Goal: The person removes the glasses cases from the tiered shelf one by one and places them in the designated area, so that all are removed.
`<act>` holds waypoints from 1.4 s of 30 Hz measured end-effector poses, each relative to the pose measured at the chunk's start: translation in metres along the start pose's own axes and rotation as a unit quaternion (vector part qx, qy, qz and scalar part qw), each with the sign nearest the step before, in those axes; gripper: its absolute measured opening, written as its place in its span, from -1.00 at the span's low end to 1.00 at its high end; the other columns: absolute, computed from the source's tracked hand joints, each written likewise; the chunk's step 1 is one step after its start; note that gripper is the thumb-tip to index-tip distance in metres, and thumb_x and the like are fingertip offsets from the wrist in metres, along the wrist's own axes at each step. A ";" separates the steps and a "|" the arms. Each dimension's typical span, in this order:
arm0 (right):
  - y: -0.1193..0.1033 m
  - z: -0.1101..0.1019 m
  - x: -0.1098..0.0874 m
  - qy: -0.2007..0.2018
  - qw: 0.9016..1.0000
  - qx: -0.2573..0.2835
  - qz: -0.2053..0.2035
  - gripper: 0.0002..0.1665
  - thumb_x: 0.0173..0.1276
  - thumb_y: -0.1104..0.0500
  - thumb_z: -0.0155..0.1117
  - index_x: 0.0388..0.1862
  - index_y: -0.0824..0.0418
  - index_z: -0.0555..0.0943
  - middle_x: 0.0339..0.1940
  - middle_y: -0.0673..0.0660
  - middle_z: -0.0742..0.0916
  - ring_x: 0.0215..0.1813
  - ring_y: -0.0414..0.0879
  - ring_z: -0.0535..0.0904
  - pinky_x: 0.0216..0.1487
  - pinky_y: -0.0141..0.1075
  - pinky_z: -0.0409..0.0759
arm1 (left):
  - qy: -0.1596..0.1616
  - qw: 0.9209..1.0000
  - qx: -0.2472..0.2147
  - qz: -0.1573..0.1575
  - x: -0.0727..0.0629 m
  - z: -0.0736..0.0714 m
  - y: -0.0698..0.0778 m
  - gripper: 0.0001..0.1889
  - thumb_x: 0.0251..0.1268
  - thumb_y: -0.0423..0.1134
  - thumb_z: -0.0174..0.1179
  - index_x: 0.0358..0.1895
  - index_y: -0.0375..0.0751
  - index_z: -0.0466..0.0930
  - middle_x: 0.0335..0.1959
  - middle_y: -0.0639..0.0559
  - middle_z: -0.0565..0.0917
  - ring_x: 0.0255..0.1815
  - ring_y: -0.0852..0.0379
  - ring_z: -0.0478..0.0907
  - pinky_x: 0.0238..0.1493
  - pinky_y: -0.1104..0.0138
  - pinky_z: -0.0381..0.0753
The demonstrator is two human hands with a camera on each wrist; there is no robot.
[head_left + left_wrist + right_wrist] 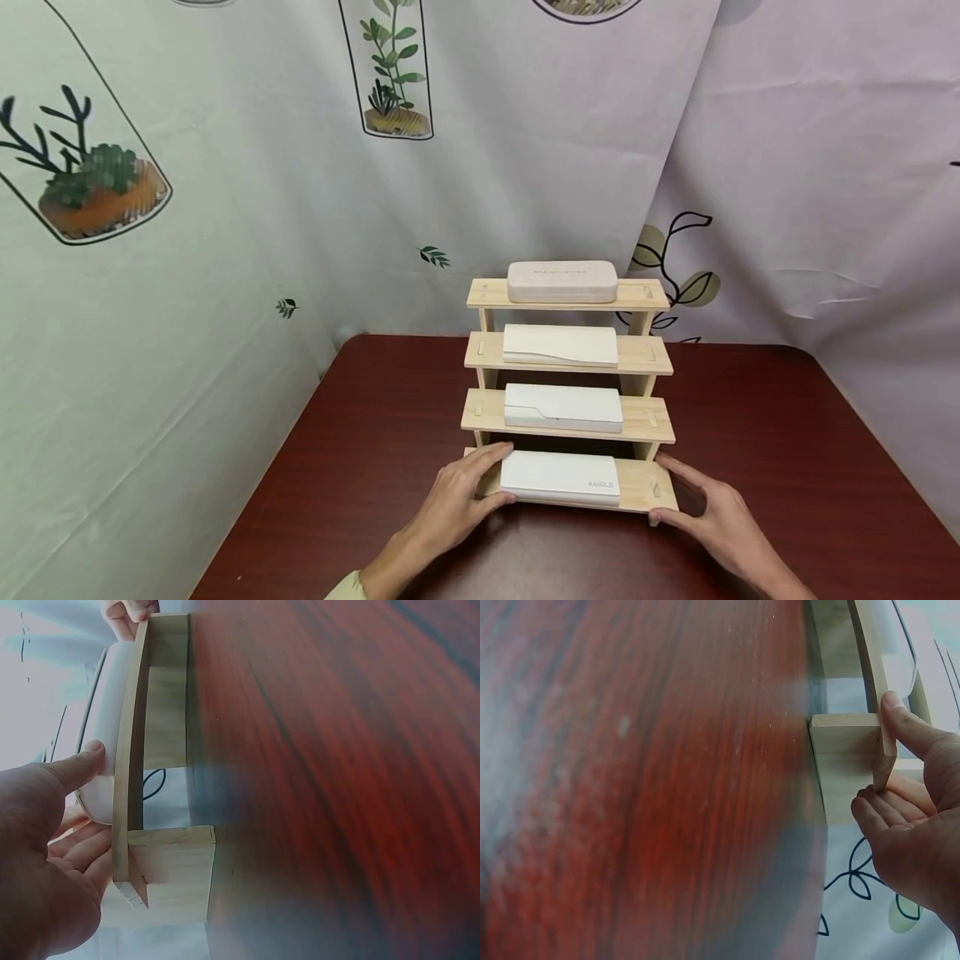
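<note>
Head view shows your left hand [454,502] gripping the left end of the bottom white case [559,476], lying on the lowest shelf [636,485] of the wooden rack [645,410]; your right hand [717,515] pinches that shelf's right end.

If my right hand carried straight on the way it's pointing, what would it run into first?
The right end of the bottom shelf, which your right hand already touches. Past that, the white case on that same shelf looks next in line, though depth is hard to judge.
</note>
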State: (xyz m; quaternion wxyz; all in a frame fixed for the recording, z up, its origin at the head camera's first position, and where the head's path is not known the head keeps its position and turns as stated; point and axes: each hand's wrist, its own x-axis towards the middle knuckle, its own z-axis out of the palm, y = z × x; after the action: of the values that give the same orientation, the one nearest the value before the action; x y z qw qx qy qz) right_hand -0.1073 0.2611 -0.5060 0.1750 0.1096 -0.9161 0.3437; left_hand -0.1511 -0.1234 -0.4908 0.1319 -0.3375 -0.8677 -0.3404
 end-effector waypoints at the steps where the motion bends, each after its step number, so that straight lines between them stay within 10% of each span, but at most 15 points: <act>1: 0.000 0.000 0.000 0.001 1.000 0.001 -0.001 -0.07 -0.08 -0.05 0.82 0.32 0.18 0.71 0.17 0.16 0.80 0.23 -0.37 0.58 0.11 -0.79 0.22 | 0.001 1.000 0.000 0.001 0.000 0.000 0.000 -0.28 0.16 -0.16 0.62 0.39 -0.27 0.60 0.35 -0.05 0.67 0.31 0.03 0.65 0.21 0.08 0.70; 42: -0.003 0.000 -0.001 -0.012 1.000 0.002 0.028 -0.09 -0.05 -0.06 0.82 0.32 0.18 0.71 0.16 0.20 0.80 0.21 -0.25 0.62 0.08 -0.79 0.22 | 0.095 0.988 -0.019 0.122 0.002 -0.036 0.032 -0.39 0.36 -0.12 0.51 0.41 -0.19 0.56 0.30 -0.02 0.65 0.08 0.14 0.72 -0.13 0.51 0.65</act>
State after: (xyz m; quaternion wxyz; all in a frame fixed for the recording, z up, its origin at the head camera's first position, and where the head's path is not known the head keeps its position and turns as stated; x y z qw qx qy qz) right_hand -0.1057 0.2592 -0.5044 0.1542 0.0885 -0.9201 0.3489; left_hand -0.1308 -0.1298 -0.4474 0.2481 -0.4089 -0.7972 -0.3685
